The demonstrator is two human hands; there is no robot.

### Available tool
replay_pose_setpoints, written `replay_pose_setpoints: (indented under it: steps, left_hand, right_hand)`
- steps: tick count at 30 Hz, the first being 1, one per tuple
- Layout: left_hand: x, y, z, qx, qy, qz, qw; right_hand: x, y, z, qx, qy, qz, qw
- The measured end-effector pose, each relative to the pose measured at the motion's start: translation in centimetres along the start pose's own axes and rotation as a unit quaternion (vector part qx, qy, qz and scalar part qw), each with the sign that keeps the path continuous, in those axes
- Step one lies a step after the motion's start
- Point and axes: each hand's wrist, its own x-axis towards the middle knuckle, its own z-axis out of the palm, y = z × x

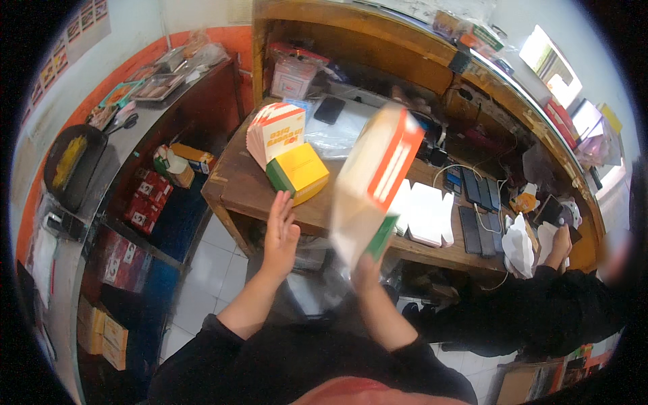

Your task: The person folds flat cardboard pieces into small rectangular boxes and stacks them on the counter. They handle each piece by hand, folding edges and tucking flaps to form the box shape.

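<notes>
My right hand (368, 271) grips the lower end of a cardboard food box (374, 165), which is raised over the table's front edge. Motion blurs the box; its sides are white and orange-red, with a green part by my fingers. Beside a small yellow and green box (302, 170) on the table, my left hand (279, 236) is held up with its fingers stretched out and nothing in it. Its fingertips are close to that box; I cannot tell whether they touch. A fanned stack of printed white and orange cartons (279, 129) stands just behind the yellow box.
The wooden table (233, 179) holds a stack of white cards (428, 214), several phones (479, 189) with cables, and a plastic-wrapped pack (331, 138). At right, another person's hand (557, 246) is beside white paper. A shelf unit (172, 108) with boxes stands at left.
</notes>
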Motion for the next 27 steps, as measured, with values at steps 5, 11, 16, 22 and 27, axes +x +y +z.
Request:
replay_pose_setpoints:
  steps: [5, 11, 16, 22, 27]
  left_hand:
    - [-0.7, -0.1, -4.2, 0.036, 0.070, -0.028, 0.996]
    - [-2.6, -0.1, -8.0, 0.122, 0.113, -0.062, 0.984]
    - [-3.9, -0.7, -9.6, 0.131, 0.127, -0.102, 0.978]
    - [-2.9, -0.7, -8.5, 0.129, 0.085, -0.091, 0.984]
    - [-3.0, -0.3, -7.5, 0.136, 0.070, -0.078, 0.985]
  right_hand:
    - [10.7, -0.6, 5.8, -0.608, -0.023, -0.225, 0.761]
    - [13.1, 1.9, 9.8, -0.725, -0.114, -0.090, 0.673]
    - [12.9, 5.6, 9.2, -0.736, -0.128, -0.093, 0.658]
    - [14.0, 5.1, 7.2, -0.687, -0.210, -0.082, 0.691]
    - [13.9, 0.3, 1.4, -0.684, -0.232, -0.054, 0.689]
